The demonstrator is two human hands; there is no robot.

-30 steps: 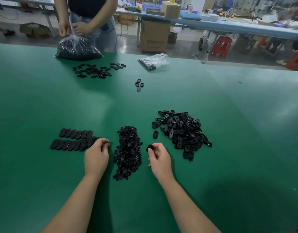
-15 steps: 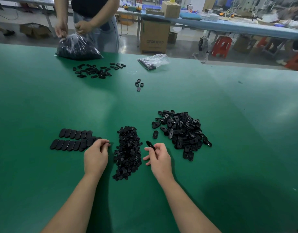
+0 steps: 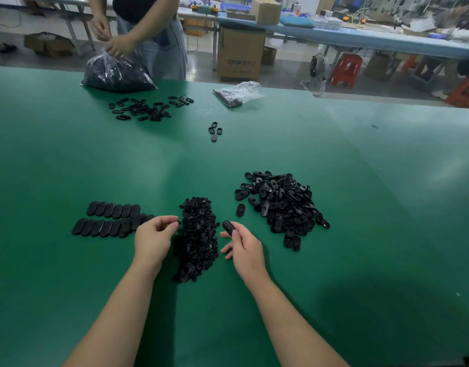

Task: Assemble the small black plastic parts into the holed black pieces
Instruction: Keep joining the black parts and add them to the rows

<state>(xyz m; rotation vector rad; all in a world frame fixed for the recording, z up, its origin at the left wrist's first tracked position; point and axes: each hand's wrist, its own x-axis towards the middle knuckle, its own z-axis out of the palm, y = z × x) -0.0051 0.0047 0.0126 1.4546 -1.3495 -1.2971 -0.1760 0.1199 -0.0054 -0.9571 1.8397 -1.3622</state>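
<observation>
Head view looks down on a wide green worktop (image 3: 334,160) with both bare forearms reaching in from the near edge. Between the hands lies a long heap of small black plastic parts (image 3: 197,239), running from near to far. The left hand (image 3: 154,238) sits at the heap's left edge, fingers curled inward with the tips pinched together; whether a small part is caught between them I cannot tell. The right hand (image 3: 242,246) is just right of the heap and pinches one oval holed black piece (image 3: 228,226) between thumb and fingers, lifted a little off the surface. Farther right rests a larger loose pile of holed black pieces (image 3: 283,205), a few strays lying beside it. Left of the left hand, two neat rows of finished pieces (image 3: 109,219) lie side by side, their solid faces up.

At the far left edge, another person stands gripping the neck of a clear plastic bag (image 3: 117,74) bulging with dark parts. Just nearer than that bag, a scatter of black pieces (image 3: 148,108) is spread out. A second, smaller clear bag (image 3: 238,92) lies far centre, nearly flat, holding only a few dark items. Four loose pieces (image 3: 215,131) sit on their own between that bag and the heaps.
</observation>
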